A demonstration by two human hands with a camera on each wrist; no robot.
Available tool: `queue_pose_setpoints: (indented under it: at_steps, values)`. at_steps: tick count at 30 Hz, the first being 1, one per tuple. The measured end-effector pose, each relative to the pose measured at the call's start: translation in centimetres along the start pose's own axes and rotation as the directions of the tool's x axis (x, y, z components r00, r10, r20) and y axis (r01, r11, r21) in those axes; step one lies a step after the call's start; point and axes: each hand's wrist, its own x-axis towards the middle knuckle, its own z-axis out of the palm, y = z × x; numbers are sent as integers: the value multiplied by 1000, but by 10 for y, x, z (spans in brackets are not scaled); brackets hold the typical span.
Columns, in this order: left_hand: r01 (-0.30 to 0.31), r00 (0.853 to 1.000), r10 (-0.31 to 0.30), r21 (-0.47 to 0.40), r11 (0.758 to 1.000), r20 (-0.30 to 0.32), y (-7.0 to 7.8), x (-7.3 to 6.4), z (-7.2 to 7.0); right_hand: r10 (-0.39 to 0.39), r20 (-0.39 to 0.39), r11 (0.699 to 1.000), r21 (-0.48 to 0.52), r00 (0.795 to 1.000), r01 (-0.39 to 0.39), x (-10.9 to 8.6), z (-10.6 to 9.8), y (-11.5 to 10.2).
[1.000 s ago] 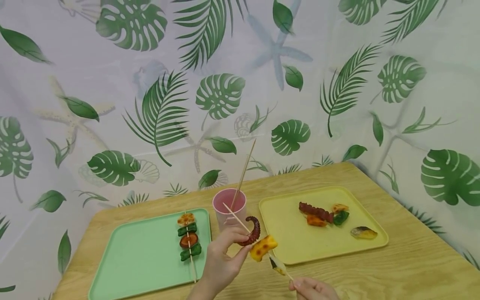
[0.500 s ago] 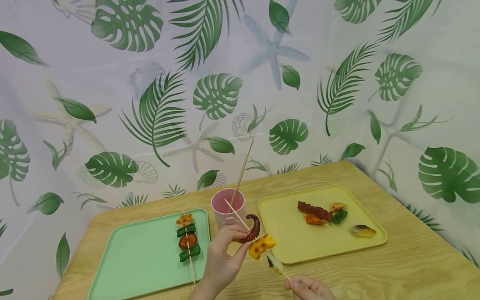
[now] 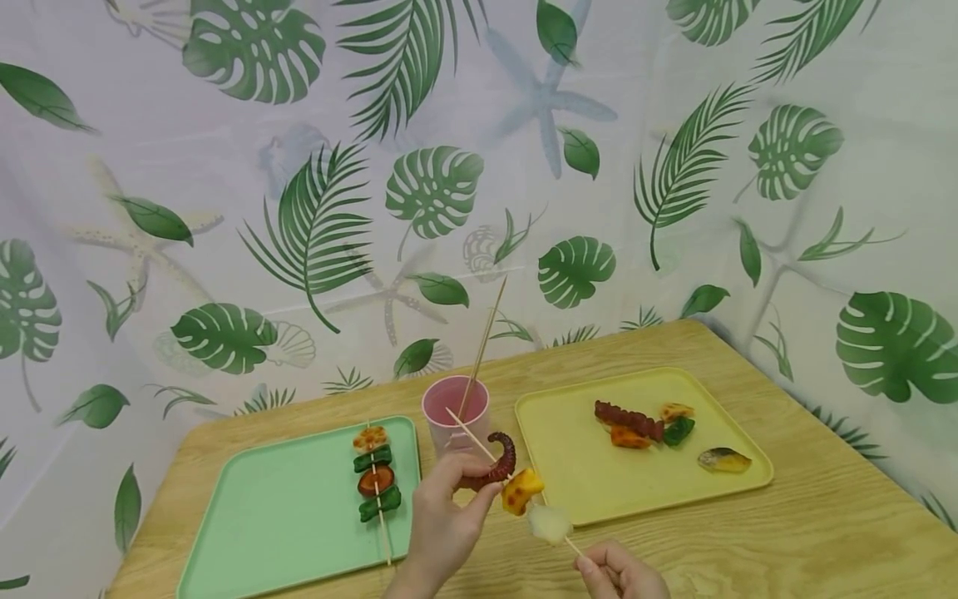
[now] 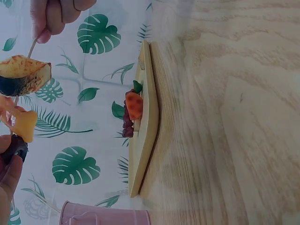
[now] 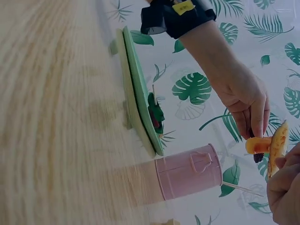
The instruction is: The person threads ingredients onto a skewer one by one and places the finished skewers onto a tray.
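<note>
My left hand (image 3: 446, 516) pinches a dark red octopus tentacle (image 3: 503, 459) between thumb and fingers, with the pointed end of a wooden skewer (image 3: 471, 433) sticking out past it. Threaded on the same skewer, below the tentacle, are a yellow piece with brown spots (image 3: 521, 491) and a pale, browned piece with a dark edge (image 4: 26, 75). At the skewer's lower end my right hand (image 3: 621, 572) grips the stick with thumb and fingers. The loaded skewer is held above the table, in front of the pink cup (image 3: 441, 428).
On the green tray (image 3: 277, 516) lies a finished-looking skewer (image 3: 377, 478) of several vegetable pieces. The yellow tray (image 3: 584, 499) bears a red meat piece (image 3: 629, 420), an orange piece (image 3: 630, 438), a green piece (image 3: 678, 432) and a yellow-black piece (image 3: 724, 460). Bare sticks (image 3: 485, 341) stand in the cup.
The pale piece has turned on the skewer's axis, showing its broad light face instead of its dark edge. The tentacle has shifted slightly left and down, still pinched in my left hand.
</note>
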Motion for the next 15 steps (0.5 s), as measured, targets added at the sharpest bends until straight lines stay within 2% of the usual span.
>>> queue_pose_setpoints:
  at_steps: [2, 4, 6, 10, 12, 15]
  values:
    - [22, 1000, -22, -22, 1000, -2, 2, 1, 3, -131, -85, 980, -162, 988, 116, -4, 1, -3]
    - [33, 999, -33, -28, 999, -4, 2, 2, 6, -262, -148, 926, -317, 954, 206, -7, 2, -4]
    - [29, 1000, -29, -17, 999, -4, 2, 2, 9, -358, -175, 875, -405, 917, 264, -8, 1, -4]
    - [15, 1000, -15, 11, 1000, -6, 1, 0, 16, -472, -168, 803, -486, 865, 344, -9, -6, 3]
    - [9, 1000, -9, 16, 1000, -3, 1, -2, 20, -498, -158, 787, -495, 852, 368, -9, -10, 8]
    - [1, 1000, -1, -1, 1000, 14, 0, -2, 26, -509, -157, 783, -491, 846, 380, -8, -16, 15]
